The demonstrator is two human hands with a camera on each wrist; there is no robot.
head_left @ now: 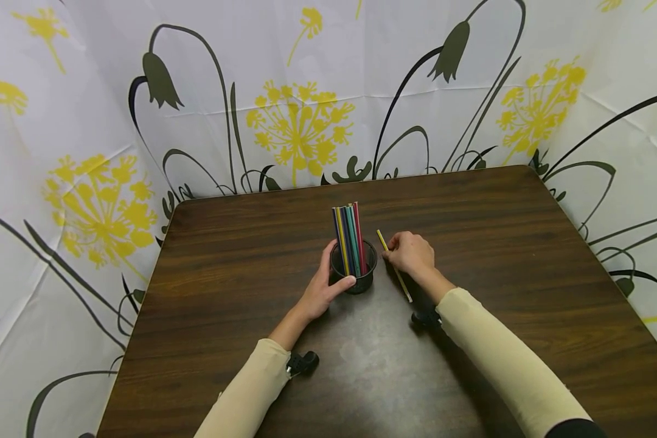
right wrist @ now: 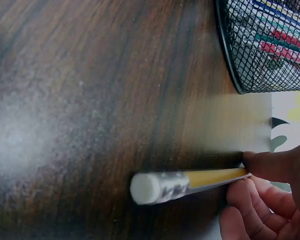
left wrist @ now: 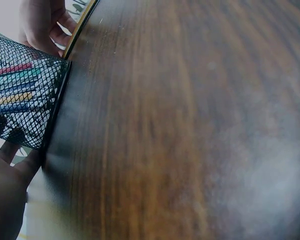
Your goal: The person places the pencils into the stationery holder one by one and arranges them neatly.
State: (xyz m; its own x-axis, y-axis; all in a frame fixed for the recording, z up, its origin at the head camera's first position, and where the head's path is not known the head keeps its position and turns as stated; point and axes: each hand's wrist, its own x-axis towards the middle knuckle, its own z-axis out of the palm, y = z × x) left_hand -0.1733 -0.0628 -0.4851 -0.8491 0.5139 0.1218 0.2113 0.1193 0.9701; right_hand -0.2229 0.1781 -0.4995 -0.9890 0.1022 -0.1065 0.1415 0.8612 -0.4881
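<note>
A black mesh pencil cup [head_left: 359, 284] stands upright on the table, with several coloured pencils [head_left: 350, 237] leaning in it. My left hand [head_left: 322, 291] grips the cup from its left side, thumb at the near rim. To the right of the cup lies a yellow pencil [head_left: 402, 285], its white eraser [right wrist: 146, 188] toward me. My right hand [head_left: 412, 252] pinches this pencil around its middle between thumb and fingers. In the right wrist view the pencil lies close along the table surface. The left wrist view shows the cup's mesh side [left wrist: 27, 95] and the left fingers against it.
The brown wood-grain table [head_left: 241, 255] has a far edge against a white curtain [head_left: 208, 134] printed with yellow and grey-green flowers. Small black wrist cameras [head_left: 303, 363] sit at both sleeves, low over the tabletop.
</note>
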